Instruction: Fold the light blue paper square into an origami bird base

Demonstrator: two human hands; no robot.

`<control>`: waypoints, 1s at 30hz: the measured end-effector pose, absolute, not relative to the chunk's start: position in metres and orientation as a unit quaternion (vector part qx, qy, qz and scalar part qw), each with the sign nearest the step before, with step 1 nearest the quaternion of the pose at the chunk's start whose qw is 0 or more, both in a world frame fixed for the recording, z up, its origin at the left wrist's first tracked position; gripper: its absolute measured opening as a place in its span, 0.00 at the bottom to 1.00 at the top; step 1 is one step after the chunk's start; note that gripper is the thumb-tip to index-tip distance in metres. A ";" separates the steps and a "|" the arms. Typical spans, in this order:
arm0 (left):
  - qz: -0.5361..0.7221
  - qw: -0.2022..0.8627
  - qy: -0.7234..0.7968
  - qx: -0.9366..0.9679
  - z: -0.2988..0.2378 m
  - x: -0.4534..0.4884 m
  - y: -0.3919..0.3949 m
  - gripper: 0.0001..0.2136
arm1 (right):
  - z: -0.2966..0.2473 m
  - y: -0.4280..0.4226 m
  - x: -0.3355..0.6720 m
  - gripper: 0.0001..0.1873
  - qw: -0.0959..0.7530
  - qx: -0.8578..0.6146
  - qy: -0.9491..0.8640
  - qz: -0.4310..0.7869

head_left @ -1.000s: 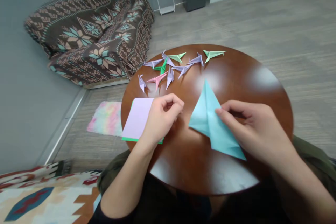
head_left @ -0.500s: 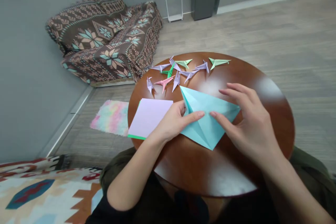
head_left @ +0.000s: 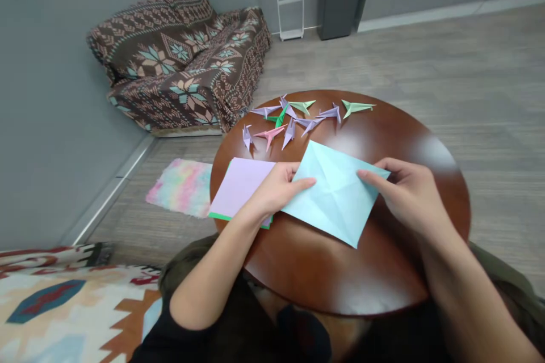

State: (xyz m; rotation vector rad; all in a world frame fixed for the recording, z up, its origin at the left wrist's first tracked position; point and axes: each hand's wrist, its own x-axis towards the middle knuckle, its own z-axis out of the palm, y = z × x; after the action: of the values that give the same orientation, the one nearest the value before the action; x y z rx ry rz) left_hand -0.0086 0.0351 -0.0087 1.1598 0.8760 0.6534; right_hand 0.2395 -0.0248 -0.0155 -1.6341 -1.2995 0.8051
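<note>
I watch two bare hands at a round wooden tabletop (head_left: 340, 278). The left grip (head_left: 276, 190) and right grip (head_left: 409, 198) each pinch an opposite edge of a creased pale blue paper sheet (head_left: 336, 195), which lies mid-tabletop. A lilac paper stack (head_left: 238, 187) sits beneath the left grip's wrist; small origami figures (head_left: 289, 133) crowd the tabletop's far edge.

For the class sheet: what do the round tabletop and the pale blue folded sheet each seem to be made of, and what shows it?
The round tabletop looks like glossy varnished wood, reddish-brown with bright glare patches, though laminate cannot be ruled out. The pale blue sheet looks like thin matte paper, probably origami paper: it shows crisp crease lines and no shine.
</note>
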 end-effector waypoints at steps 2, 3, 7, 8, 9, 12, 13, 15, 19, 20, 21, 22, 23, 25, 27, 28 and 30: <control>0.318 0.668 0.414 0.531 -0.012 -0.008 0.037 0.16 | -0.018 -0.022 0.240 0.17 0.439 -0.653 -0.528 0.319; 0.333 0.653 0.425 0.531 -0.014 -0.008 0.037 0.15 | -0.018 -0.021 0.239 0.16 0.443 -0.652 -0.529 0.315; 0.379 0.599 0.453 0.540 -0.014 -0.011 0.033 0.16 | -0.014 -0.022 0.232 0.13 0.465 -0.648 -0.526 0.296; 0.390 0.587 0.455 0.544 -0.013 -0.012 0.030 0.16 | -0.013 -0.023 0.230 0.12 0.469 -0.646 -0.527 0.292; 0.399 0.581 0.456 0.544 -0.013 -0.013 0.026 0.17 | -0.013 -0.024 0.229 0.12 0.474 -0.643 -0.528 0.289; 0.421 0.601 0.453 0.506 -0.012 -0.015 0.012 0.21 | -0.013 -0.025 0.227 0.13 0.511 -0.630 -0.509 0.288; 0.430 0.617 0.449 0.483 -0.014 -0.014 0.007 0.22 | -0.013 -0.025 0.227 0.13 0.524 -0.624 -0.500 0.292; 0.455 0.647 0.427 0.439 -0.018 -0.010 -0.002 0.23 | -0.014 -0.024 0.226 0.13 0.543 -0.610 -0.491 0.303; 0.533 0.637 0.400 0.387 -0.026 0.001 -0.015 0.21 | -0.017 -0.024 0.221 0.13 0.550 -0.575 -0.501 0.339; 0.549 0.626 0.398 0.384 -0.027 0.002 -0.017 0.20 | -0.018 -0.024 0.220 0.13 0.550 -0.566 -0.503 0.352; 0.562 0.617 0.398 0.383 -0.027 0.002 -0.019 0.19 | -0.020 -0.025 0.219 0.14 0.550 -0.558 -0.502 0.366; 0.571 0.609 0.397 0.382 -0.027 0.002 -0.020 0.18 | -0.021 -0.026 0.218 0.15 0.549 -0.549 -0.501 0.383; 0.577 0.603 0.397 0.383 -0.027 0.000 -0.022 0.17 | -0.022 -0.027 0.218 0.17 0.548 -0.540 -0.499 0.400; 0.583 0.593 0.397 0.389 -0.027 -0.005 -0.026 0.17 | -0.024 -0.031 0.219 0.19 0.546 -0.523 -0.494 0.430; 0.585 0.586 0.397 0.397 -0.029 -0.012 -0.031 0.16 | -0.025 -0.037 0.221 0.22 0.545 -0.512 -0.489 0.450; 0.583 0.584 0.396 0.403 -0.031 -0.014 -0.034 0.16 | -0.025 -0.041 0.222 0.23 0.544 -0.509 -0.487 0.456; 0.573 0.588 0.393 0.414 -0.037 -0.017 -0.040 0.16 | -0.026 -0.051 0.223 0.22 0.546 -0.507 -0.480 0.463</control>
State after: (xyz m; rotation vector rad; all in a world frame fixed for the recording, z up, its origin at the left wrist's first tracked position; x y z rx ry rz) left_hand -0.0172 -0.0396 -0.0367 0.9633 0.9161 1.3350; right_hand 0.2229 -0.0505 -0.0259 -1.2020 -1.1386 1.0986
